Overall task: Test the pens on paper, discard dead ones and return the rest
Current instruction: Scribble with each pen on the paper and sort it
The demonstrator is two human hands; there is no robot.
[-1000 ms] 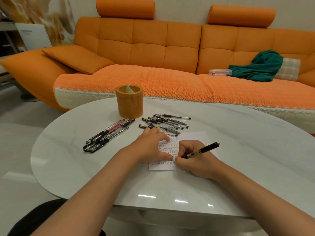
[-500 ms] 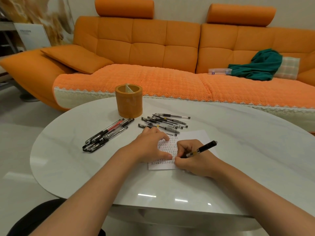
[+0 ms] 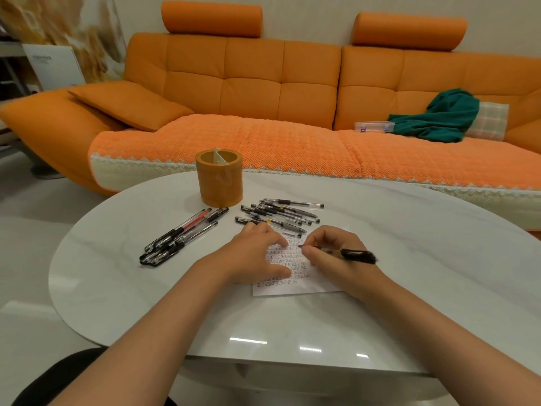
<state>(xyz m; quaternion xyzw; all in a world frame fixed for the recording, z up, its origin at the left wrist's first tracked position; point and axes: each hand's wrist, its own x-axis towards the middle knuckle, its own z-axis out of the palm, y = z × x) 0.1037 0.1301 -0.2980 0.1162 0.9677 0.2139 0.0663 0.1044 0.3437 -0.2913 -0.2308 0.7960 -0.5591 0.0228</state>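
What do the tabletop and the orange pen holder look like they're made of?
Tabletop: likely polished marble or stone-look slab; white with faint grey veins and sharp light reflections. Pen holder: possibly plastic or faux leather; smooth orange wall, soft sheen.

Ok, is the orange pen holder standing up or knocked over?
Upright. The pen holder stands on its base on the table, open top facing up, with only its inner divider showing inside.
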